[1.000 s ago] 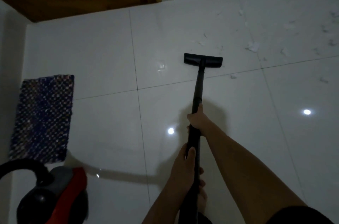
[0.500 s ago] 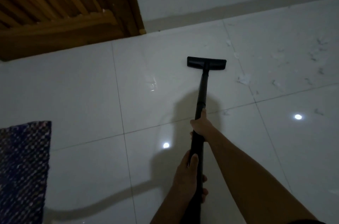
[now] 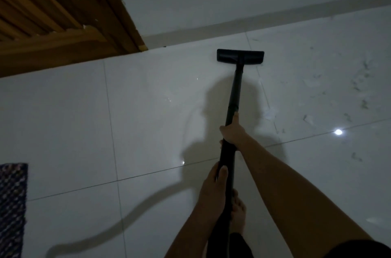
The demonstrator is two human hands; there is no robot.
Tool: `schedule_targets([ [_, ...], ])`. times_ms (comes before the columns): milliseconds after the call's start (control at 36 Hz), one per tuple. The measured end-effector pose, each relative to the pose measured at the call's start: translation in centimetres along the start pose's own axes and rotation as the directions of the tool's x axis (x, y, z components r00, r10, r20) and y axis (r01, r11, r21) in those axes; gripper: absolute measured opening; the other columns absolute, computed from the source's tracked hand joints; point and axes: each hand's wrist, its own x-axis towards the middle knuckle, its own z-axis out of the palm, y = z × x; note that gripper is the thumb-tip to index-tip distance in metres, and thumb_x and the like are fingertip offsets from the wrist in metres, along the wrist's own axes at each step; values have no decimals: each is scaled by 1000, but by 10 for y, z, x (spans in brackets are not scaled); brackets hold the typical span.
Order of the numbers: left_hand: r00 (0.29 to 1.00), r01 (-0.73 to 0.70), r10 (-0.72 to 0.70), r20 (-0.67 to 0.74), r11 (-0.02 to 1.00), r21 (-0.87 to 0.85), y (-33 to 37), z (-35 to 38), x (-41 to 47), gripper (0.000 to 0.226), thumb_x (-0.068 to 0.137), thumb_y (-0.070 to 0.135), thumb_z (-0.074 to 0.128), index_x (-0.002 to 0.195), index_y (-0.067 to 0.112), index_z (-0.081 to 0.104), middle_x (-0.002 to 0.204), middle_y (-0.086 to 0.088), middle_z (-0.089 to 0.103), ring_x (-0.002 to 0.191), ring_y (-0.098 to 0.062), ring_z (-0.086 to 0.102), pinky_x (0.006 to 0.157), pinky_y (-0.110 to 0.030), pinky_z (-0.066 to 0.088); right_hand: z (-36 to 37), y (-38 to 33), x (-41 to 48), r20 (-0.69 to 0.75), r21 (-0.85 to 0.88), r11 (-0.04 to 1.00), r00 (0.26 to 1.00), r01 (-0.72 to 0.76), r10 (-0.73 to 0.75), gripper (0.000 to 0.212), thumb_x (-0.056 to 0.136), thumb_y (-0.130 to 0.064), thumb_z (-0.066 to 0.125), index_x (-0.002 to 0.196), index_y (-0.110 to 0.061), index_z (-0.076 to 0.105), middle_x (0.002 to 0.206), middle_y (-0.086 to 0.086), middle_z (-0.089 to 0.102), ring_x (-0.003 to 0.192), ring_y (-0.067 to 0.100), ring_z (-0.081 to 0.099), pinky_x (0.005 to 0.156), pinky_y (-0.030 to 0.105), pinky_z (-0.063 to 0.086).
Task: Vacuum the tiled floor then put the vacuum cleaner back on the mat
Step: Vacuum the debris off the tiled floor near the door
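Observation:
A black vacuum wand (image 3: 234, 97) runs from my hands out to its flat black floor head (image 3: 240, 57), which rests on the white tiled floor (image 3: 148, 109) close to the wall. My right hand (image 3: 231, 131) grips the wand higher up. My left hand (image 3: 213, 190) is closed around it lower down, thumb on top. Pale scraps of debris (image 3: 269, 115) lie on the tiles right of the wand. The dark woven mat (image 3: 11, 205) shows at the left edge. The vacuum's body is out of view.
A wooden door and frame (image 3: 63, 14) fill the top left corner. A white wall with a grey skirting strip (image 3: 232, 23) runs just beyond the floor head. More scraps (image 3: 364, 88) dot the tiles at far right. My bare foot (image 3: 238, 213) stands under the wand.
The floor head has been pushed forward, from mid-tile up to near the wall. My view has swung up and right, so the red vacuum body has left the frame and the mat has slid to the edge.

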Motion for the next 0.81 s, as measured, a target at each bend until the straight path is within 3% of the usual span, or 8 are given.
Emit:
schedule_targets([
  [167,1000,-14,15,18,998,-67,46,36,29,33,100,39,36,130,28,44,71,-8,52,31,-10,46,34,-20,41,-53,-29,27,10,-17,1000,1000,10,-9,85,95,-8,44,149,-32,-18,123,25,54,78,32,60,83,46,56],
  [389,1000,-20,18,-22,994,-108,70,59,47,36,99,39,37,132,24,45,68,-8,50,32,-13,44,35,-21,40,-81,-45,44,12,7,1000,1000,8,-8,85,95,-8,44,149,-32,-17,110,21,54,77,32,60,87,50,55],
  [528,999,-23,20,-35,996,-81,77,57,40,35,100,39,37,131,26,45,68,-8,50,35,-14,45,35,-20,40,-78,-49,39,3,45,999,1000,10,-10,83,95,-10,43,149,-33,-15,123,23,53,63,25,58,79,43,56],
  [694,997,-33,31,-71,999,-36,69,38,24,33,100,37,36,129,26,47,69,-8,51,38,-14,46,35,-20,40,-54,-46,21,-53,17,999,998,40,-39,80,95,-11,44,152,-27,-9,115,22,56,69,28,61,84,48,56],
  [806,993,-38,38,-108,999,3,56,19,13,35,100,37,36,131,25,46,70,-8,52,41,-13,48,36,-20,40,-29,-42,5,-82,8,997,994,73,-72,79,93,-11,44,152,-27,-5,121,24,56,59,21,57,77,40,57],
])
